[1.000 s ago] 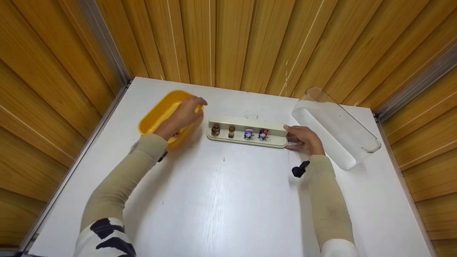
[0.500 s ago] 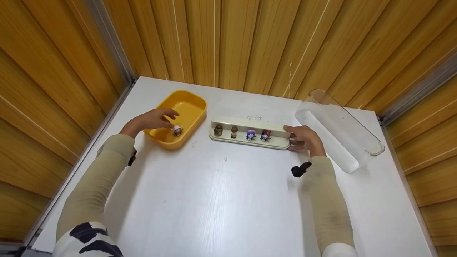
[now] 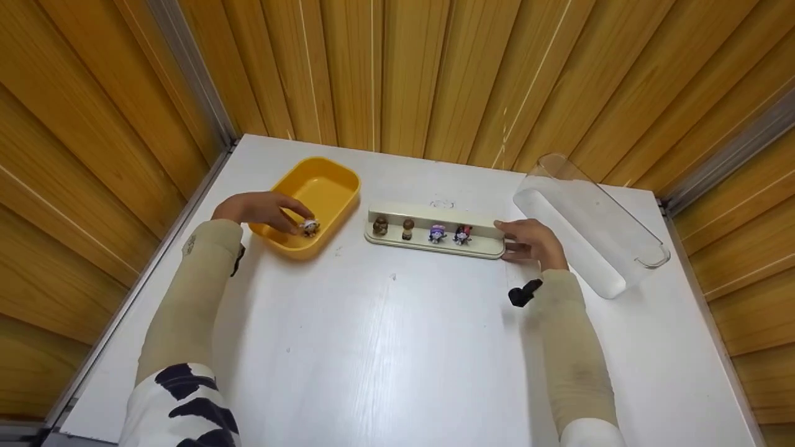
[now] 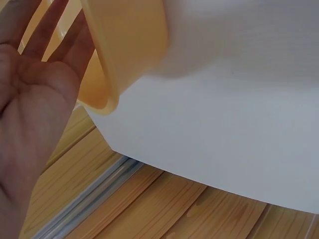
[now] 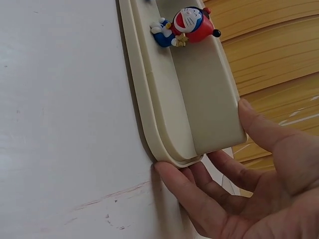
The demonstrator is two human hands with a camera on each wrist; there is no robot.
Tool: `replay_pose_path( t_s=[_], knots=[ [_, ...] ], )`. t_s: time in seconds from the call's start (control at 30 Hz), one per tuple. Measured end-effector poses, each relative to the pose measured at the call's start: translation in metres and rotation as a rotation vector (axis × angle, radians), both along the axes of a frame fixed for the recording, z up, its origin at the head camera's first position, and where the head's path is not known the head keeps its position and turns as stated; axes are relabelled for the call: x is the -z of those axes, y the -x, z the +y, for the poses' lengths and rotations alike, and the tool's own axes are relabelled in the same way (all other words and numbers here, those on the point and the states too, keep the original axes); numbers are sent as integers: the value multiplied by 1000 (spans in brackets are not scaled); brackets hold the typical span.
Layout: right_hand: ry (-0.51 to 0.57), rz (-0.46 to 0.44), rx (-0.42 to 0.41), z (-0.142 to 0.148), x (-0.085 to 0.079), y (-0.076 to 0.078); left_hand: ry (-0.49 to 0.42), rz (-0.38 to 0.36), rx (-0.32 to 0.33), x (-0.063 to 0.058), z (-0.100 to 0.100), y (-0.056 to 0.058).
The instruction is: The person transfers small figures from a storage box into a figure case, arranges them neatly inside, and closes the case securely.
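A small figurine with a white top [image 3: 310, 227] lies in the yellow plastic bin [image 3: 348, 208] on the left. My left hand [image 3: 258, 208] reaches over the bin's near-left side, thumb and fingers spread close around that figurine. Its fingertips are out of frame in the left wrist view. On the right, my right hand [image 3: 534, 241] grips the end of a cream display stand [image 3: 481, 249], thumb against the raised back and fingers at the base corner. Several figurines stand in a row on it: two brown ones [image 3: 407, 230], a purple-hatted one [image 3: 437, 234] and a red-hooded blue cat figurine [image 5: 188, 26].
A clear plastic cover [image 3: 590, 217] lies slanted on the white table [image 3: 385, 347], right of the stand. Wood-patterned panels [image 3: 404, 74] rise behind the table and at both sides. Small marks [image 3: 442, 203] show on the tabletop behind the stand.
My left hand has drawn back from the bin's far right side to its near-left side, then closed in on the figurine inside. The right hand keeps its hold on the stand.
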State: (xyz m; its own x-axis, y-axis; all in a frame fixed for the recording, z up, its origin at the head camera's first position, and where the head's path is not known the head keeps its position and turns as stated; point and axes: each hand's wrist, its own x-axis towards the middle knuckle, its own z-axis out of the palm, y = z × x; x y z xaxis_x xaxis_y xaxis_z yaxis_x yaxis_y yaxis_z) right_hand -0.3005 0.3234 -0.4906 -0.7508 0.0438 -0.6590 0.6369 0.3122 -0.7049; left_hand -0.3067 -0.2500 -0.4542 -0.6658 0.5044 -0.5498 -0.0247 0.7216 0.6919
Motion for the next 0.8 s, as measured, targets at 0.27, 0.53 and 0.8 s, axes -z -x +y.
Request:
replay_pose_path(
  t_s=[0.27, 0.53, 0.8],
  knots=[
    [-15, 0, -10, -5, -7, 6, -104, -148, -211, 7, 3, 10],
    [-36, -6, -22, -12, -7, 7, -99, -228, -316, 15, 13, 13],
    [-49, -7, -23, -8, -2, 6, -85, -266, -361, 11, 25, 11]
  ],
)
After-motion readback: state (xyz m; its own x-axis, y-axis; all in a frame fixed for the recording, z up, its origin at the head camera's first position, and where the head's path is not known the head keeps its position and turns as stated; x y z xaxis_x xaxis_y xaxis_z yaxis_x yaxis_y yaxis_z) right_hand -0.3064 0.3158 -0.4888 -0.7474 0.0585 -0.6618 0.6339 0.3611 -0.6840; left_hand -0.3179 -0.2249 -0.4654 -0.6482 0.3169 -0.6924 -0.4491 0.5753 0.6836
